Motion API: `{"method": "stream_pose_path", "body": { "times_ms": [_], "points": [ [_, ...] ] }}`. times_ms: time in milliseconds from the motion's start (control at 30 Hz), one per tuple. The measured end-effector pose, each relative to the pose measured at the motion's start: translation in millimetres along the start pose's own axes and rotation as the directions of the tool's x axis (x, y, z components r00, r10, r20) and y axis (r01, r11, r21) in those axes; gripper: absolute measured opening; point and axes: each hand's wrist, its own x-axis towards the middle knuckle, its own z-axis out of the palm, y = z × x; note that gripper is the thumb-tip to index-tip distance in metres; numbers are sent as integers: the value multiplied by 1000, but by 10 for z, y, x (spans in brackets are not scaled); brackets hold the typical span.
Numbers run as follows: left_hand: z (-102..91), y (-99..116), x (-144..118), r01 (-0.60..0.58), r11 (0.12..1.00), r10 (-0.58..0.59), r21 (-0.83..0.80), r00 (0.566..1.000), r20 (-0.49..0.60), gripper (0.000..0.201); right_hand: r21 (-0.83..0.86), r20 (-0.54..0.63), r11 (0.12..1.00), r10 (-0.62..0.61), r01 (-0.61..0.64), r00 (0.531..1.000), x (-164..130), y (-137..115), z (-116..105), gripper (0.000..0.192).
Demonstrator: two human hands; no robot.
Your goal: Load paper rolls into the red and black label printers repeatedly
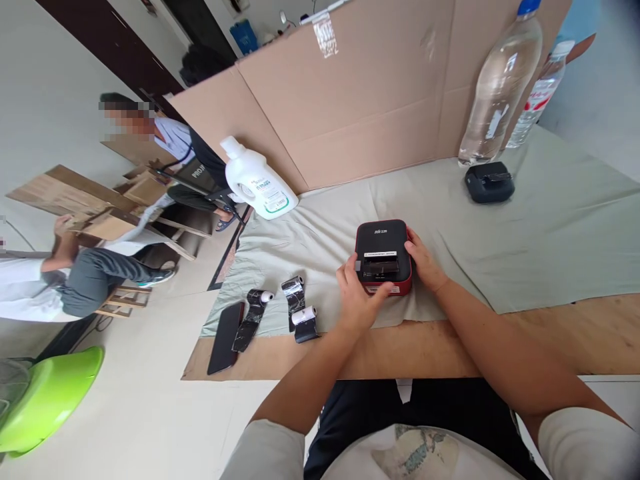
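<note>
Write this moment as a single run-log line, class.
left hand: grips red printer near side | right hand: holds its right edge | paper rolls, phone left on cloth

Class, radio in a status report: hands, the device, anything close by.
Left hand and right hand grip the red-and-black printer on the cloth. Two paper rolls lie left, apart.

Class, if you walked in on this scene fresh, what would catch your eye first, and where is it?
The small red-and-black box-shaped printer, mid-table on the pale green cloth, gripped between the left hand and right hand. Next, the tall clear plastic bottle at the far right against the brown cardboard screen.
</note>
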Motion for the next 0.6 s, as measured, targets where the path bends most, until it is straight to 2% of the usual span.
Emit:
{"method": "stream_pose_path", "body": {
  "times_ms": [67, 133, 167, 233, 300, 333, 433, 533, 600],
  "points": [
    [-82, -110, 126, 81, 978, -78, -190, 997, 20, 67, -20, -107, 997, -80, 79, 991, -35, -26, 9, 71],
    [-131, -195, 299, 213, 895, -190, -392, 977, 97, 55, -169, -151, 952, -282, 256, 947, -100, -95, 22, 61],
    [-140, -223, 386, 267, 835, -222, -481, 963, 151, 57, -267, -135, 892, -410, 365, 902, -137, -143, 30, 52],
    [-127, -248, 530, 332, 715, -223, -616, 942, 250, 66, -425, -35, 718, -621, 551, 783, -206, -240, 53, 30],
    [-90, -245, 610, 364, 621, -200, -694, 930, 309, 70, -501, 54, 574, -726, 648, 685, -245, -303, 85, 14],
    [-71, -237, 626, 376, 591, -194, -714, 925, 326, 72, -522, 77, 530, -751, 668, 656, -253, -314, 103, 11],
    [-29, -210, 614, 369, 563, -194, -740, 929, 316, 83, -555, 84, 485, -775, 676, 626, -245, -288, 155, 13],
    [-9, -190, 580, 331, 582, -205, -743, 944, 260, 94, -563, 63, 495, -773, 662, 632, -241, -255, 188, 18],
    [7, -190, 563, 315, 596, -209, -739, 949, 237, 93, -553, 43, 521, -762, 650, 647, -248, -252, 192, 25]
  ]
}}
